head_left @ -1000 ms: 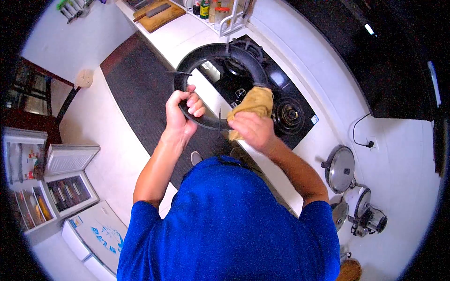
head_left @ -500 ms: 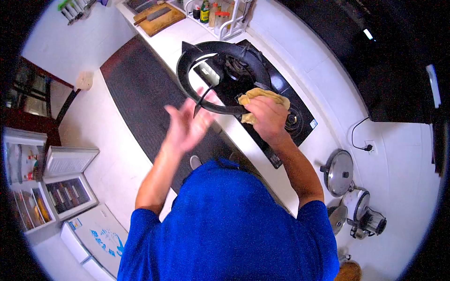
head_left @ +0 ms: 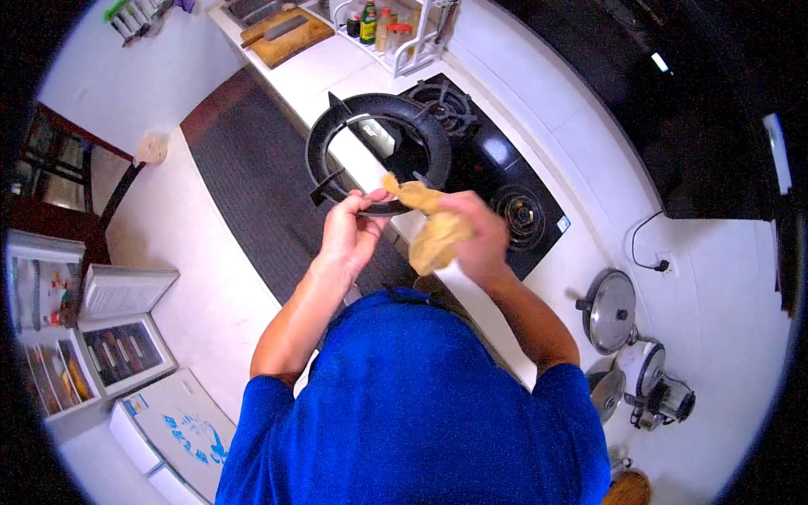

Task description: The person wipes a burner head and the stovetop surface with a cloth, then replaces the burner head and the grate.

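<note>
A round black pan support [head_left: 319, 151] with pointed prongs is held up, tilted, over the front edge of the counter and the gas stove [head_left: 497, 160]. My left hand [head_left: 352, 233] grips its near rim, thumb on top and fingers beneath. In my right hand [head_left: 477, 236] is a crumpled yellow cloth [head_left: 439, 240], one end of which reaches toward the near right part of the ring. Whether the cloth touches the ring I cannot tell. To the right, the near burner [head_left: 518, 215] lies bare, while the far burner carries another pan support [head_left: 443, 105].
A wooden cutting board [head_left: 303, 42] with a cleaver [head_left: 284, 27] lies at the far counter end. Beside it stands a white rack [head_left: 404, 61] with bottles. Pot lids [head_left: 612, 311] hang at the right wall. A dark mat [head_left: 244, 160] covers the floor left of the counter.
My left hand, open before, has closed on the ring's near rim. My right hand has drawn the cloth off the rim, toward me. The ring has turned and shifted slightly left.
</note>
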`<state>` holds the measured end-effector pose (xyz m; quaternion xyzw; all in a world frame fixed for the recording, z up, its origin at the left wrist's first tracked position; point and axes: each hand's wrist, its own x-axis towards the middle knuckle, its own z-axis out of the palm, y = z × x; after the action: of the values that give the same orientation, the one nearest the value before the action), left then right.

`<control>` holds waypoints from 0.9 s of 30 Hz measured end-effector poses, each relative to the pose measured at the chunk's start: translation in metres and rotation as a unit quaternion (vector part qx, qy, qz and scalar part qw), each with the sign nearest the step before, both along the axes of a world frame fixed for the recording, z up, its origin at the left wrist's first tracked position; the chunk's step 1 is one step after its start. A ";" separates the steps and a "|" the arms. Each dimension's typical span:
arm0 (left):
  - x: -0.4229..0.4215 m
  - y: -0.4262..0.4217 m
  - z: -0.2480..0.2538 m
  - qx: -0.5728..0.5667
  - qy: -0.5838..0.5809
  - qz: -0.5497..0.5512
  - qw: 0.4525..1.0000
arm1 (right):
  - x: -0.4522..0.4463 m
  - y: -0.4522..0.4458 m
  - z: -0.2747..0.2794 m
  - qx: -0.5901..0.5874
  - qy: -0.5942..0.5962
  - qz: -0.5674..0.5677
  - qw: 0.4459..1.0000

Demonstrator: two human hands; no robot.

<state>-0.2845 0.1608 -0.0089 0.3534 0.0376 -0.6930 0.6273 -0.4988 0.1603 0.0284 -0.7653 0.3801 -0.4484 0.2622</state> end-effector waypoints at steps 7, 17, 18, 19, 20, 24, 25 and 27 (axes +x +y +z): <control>0.016 0.002 -0.005 -0.052 0.020 0.043 0.997 | -0.056 -0.030 0.039 0.242 -0.359 -0.094 0.896; 0.002 0.007 0.011 -0.066 0.086 0.019 0.994 | 0.003 -0.002 0.005 -0.107 0.136 0.089 0.981; 0.001 0.011 0.011 -0.062 0.102 0.020 0.993 | 0.003 -0.001 0.007 -0.105 0.137 0.088 0.981; -0.001 0.011 0.014 -0.059 0.092 0.024 0.994 | 0.004 0.000 0.010 -0.102 0.165 0.075 0.978; -0.002 0.011 0.015 -0.059 0.091 0.024 0.994 | 0.006 -0.002 0.015 -0.102 0.192 0.063 0.974; 0.002 0.008 0.008 -0.062 0.078 0.019 0.995 | 0.008 -0.004 0.020 -0.101 0.168 0.114 0.974; 0.003 0.009 0.004 -0.080 0.097 0.009 0.992 | 0.007 0.001 0.022 -0.040 0.196 0.132 0.971; 0.006 0.009 0.007 -0.102 0.080 0.000 0.992 | 0.006 0.003 0.024 -0.066 0.204 0.145 0.966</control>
<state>-0.2789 0.1702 -0.0015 0.2312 0.0170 -0.7192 0.6551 -0.4927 0.1633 0.0525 -0.9031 0.2803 -0.2641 0.1901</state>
